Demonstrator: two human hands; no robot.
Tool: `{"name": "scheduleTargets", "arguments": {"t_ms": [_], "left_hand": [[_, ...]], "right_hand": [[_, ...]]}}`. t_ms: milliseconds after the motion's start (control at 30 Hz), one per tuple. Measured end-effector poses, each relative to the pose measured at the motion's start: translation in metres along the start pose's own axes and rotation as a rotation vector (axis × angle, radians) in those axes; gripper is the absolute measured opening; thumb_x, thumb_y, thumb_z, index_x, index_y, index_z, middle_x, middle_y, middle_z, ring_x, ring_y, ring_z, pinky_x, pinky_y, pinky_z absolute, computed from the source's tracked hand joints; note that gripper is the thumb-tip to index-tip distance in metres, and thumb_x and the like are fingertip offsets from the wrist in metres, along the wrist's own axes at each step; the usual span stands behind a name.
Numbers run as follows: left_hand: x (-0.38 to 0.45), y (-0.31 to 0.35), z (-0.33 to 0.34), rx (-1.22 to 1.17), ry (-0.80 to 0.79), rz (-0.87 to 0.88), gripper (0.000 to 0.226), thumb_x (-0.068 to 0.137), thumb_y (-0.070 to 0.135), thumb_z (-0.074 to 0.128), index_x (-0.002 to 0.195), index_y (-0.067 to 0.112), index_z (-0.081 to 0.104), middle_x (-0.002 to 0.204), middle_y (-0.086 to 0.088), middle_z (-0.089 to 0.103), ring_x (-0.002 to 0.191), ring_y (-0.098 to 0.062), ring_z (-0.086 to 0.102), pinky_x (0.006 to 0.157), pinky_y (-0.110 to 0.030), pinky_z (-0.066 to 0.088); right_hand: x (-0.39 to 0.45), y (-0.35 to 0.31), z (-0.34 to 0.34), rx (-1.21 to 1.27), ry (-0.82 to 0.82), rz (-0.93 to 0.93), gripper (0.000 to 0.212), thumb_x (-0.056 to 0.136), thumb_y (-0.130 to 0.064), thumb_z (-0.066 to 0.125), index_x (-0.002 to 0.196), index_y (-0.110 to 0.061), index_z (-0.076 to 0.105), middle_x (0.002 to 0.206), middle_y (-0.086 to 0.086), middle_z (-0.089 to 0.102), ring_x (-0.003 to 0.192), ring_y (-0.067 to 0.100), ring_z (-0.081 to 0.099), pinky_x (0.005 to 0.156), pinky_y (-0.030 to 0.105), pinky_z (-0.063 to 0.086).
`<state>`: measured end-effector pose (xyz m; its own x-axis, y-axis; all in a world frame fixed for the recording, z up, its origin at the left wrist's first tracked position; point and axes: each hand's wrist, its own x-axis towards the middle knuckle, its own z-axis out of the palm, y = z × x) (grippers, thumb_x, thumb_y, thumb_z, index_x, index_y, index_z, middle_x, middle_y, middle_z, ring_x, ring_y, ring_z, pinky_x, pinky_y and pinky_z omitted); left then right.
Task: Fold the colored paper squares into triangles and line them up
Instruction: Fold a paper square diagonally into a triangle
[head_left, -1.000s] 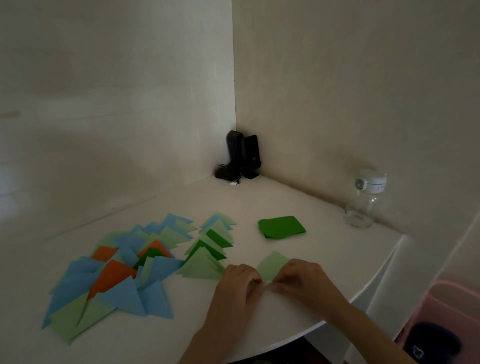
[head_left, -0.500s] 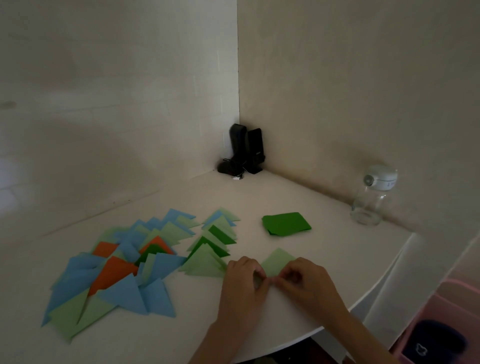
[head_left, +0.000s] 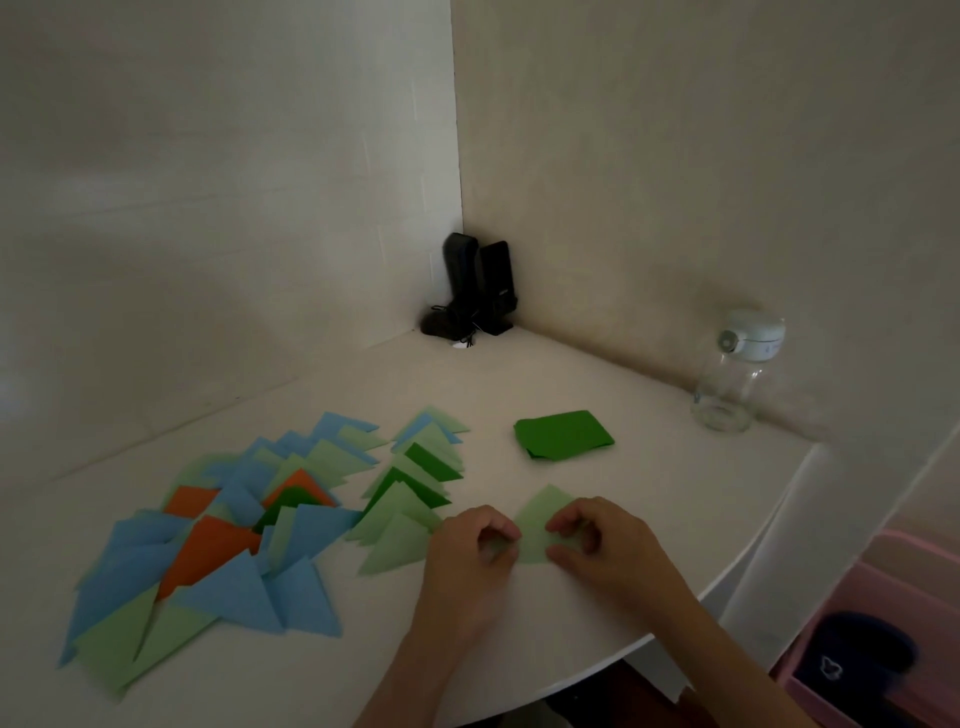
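Observation:
A light green paper (head_left: 540, 519) lies on the white table (head_left: 649, 483) near its front edge, folded to a point that faces away from me. My left hand (head_left: 467, 556) pinches its left side with curled fingers. My right hand (head_left: 602, 545) pinches its right side the same way. The lower part of the paper is hidden under both hands. To the left lie rows of folded triangles (head_left: 410, 499) in light and dark green, and a wider spread of blue, orange and green triangles (head_left: 218, 540). A stack of dark green squares (head_left: 563, 434) sits behind the hands.
A clear glass jar (head_left: 732, 379) with a pale lid stands at the back right by the wall. Two black speakers (head_left: 478, 288) stand in the corner. The table's curved edge runs at the right; a pink bin (head_left: 883, 623) sits below it.
The hands have drawn slightly apart on the light green paper, and more of its folded face shows between them. The camera has shifted a little.

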<state>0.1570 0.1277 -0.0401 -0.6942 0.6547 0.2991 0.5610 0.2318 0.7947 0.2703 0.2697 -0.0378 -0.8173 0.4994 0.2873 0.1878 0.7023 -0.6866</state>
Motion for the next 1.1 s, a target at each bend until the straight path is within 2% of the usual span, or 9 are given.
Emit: {"name": "scheduleTargets", "arguments": {"t_ms": [133, 233, 333, 467, 533, 633, 833, 967, 1100], "left_hand": [[-0.001, -0.001, -0.002, -0.004, -0.007, 0.022, 0.018, 0.074, 0.000, 0.066, 0.076, 0.017, 0.068, 0.078, 0.009, 0.067, 0.079, -0.004, 0.060, 0.072, -0.010, 0.044], [-0.004, -0.005, -0.003, 0.022, -0.011, 0.064, 0.029, 0.076, -0.004, 0.059, 0.079, 0.023, 0.067, 0.082, 0.012, 0.065, 0.081, -0.004, 0.058, 0.077, -0.018, 0.045], [-0.012, -0.005, -0.005, 0.060, 0.018, 0.168, 0.035, 0.075, -0.003, 0.051, 0.087, 0.027, 0.064, 0.086, 0.018, 0.060, 0.082, 0.003, 0.052, 0.076, -0.010, 0.037], [-0.019, 0.002, -0.006, 0.073, 0.010, 0.241, 0.039, 0.068, 0.001, 0.049, 0.097, 0.025, 0.061, 0.096, 0.015, 0.056, 0.093, -0.002, 0.050, 0.083, -0.012, 0.037], [-0.019, 0.007, -0.006, 0.093, -0.035, 0.246, 0.042, 0.066, 0.002, 0.048, 0.099, 0.026, 0.059, 0.099, 0.015, 0.055, 0.097, -0.002, 0.048, 0.084, -0.009, 0.034], [-0.019, 0.009, -0.007, 0.125, -0.082, 0.308, 0.045, 0.066, 0.001, 0.049, 0.104, 0.024, 0.058, 0.104, 0.012, 0.055, 0.102, 0.002, 0.044, 0.087, -0.006, 0.031], [-0.013, 0.003, -0.009, 0.207, -0.097, 0.454, 0.020, 0.090, 0.023, 0.046, 0.105, 0.024, 0.059, 0.103, 0.015, 0.056, 0.096, -0.003, 0.048, 0.085, -0.018, 0.039], [-0.015, 0.002, -0.014, 0.215, -0.166, 0.471, 0.038, 0.079, 0.021, 0.058, 0.118, 0.026, 0.055, 0.115, 0.016, 0.053, 0.109, 0.002, 0.045, 0.094, -0.011, 0.034], [-0.018, 0.001, -0.011, 0.236, -0.160, 0.436, 0.041, 0.074, 0.020, 0.060, 0.115, 0.024, 0.057, 0.110, 0.014, 0.055, 0.104, 0.003, 0.045, 0.089, -0.008, 0.034]], "right_hand": [[0.001, 0.000, -0.003, -0.039, -0.058, 0.005, 0.037, 0.072, -0.016, 0.076, 0.080, -0.046, 0.056, 0.079, -0.016, 0.055, 0.082, -0.004, 0.053, 0.068, 0.004, 0.036], [0.000, 0.001, -0.004, -0.035, -0.072, -0.020, 0.021, 0.077, -0.022, 0.069, 0.083, -0.040, 0.060, 0.081, -0.015, 0.055, 0.082, -0.005, 0.053, 0.069, 0.004, 0.036], [0.001, -0.003, -0.004, -0.064, -0.067, -0.001, 0.005, 0.084, -0.030, 0.064, 0.088, -0.028, 0.066, 0.082, -0.010, 0.054, 0.075, 0.000, 0.053, 0.069, 0.005, 0.036], [0.003, -0.011, 0.000, -0.146, -0.101, 0.027, 0.050, 0.071, -0.062, 0.048, 0.092, -0.021, 0.067, 0.082, -0.012, 0.045, 0.067, 0.000, 0.045, 0.065, 0.009, 0.034], [0.004, -0.011, 0.002, -0.197, -0.131, 0.039, 0.073, 0.061, -0.069, 0.026, 0.097, -0.019, 0.066, 0.086, -0.010, 0.043, 0.077, 0.008, 0.050, 0.070, 0.016, 0.035], [0.005, -0.009, 0.002, -0.268, -0.178, 0.036, 0.082, 0.061, -0.067, 0.015, 0.100, -0.016, 0.065, 0.100, 0.000, 0.051, 0.095, 0.018, 0.054, 0.080, 0.026, 0.038], [0.002, -0.012, -0.002, -0.248, -0.228, 0.066, 0.079, 0.062, -0.065, 0.011, 0.095, -0.013, 0.061, 0.093, -0.006, 0.041, 0.096, 0.020, 0.051, 0.082, 0.032, 0.038], [0.001, -0.013, -0.005, -0.151, -0.205, 0.089, 0.024, 0.086, -0.051, 0.035, 0.069, -0.035, 0.040, 0.079, -0.013, 0.038, 0.083, 0.015, 0.047, 0.083, 0.034, 0.041], [0.004, -0.011, -0.004, -0.174, -0.223, 0.055, 0.034, 0.096, -0.027, 0.045, 0.067, -0.037, 0.032, 0.081, -0.009, 0.039, 0.083, 0.014, 0.044, 0.081, 0.030, 0.037]]}}
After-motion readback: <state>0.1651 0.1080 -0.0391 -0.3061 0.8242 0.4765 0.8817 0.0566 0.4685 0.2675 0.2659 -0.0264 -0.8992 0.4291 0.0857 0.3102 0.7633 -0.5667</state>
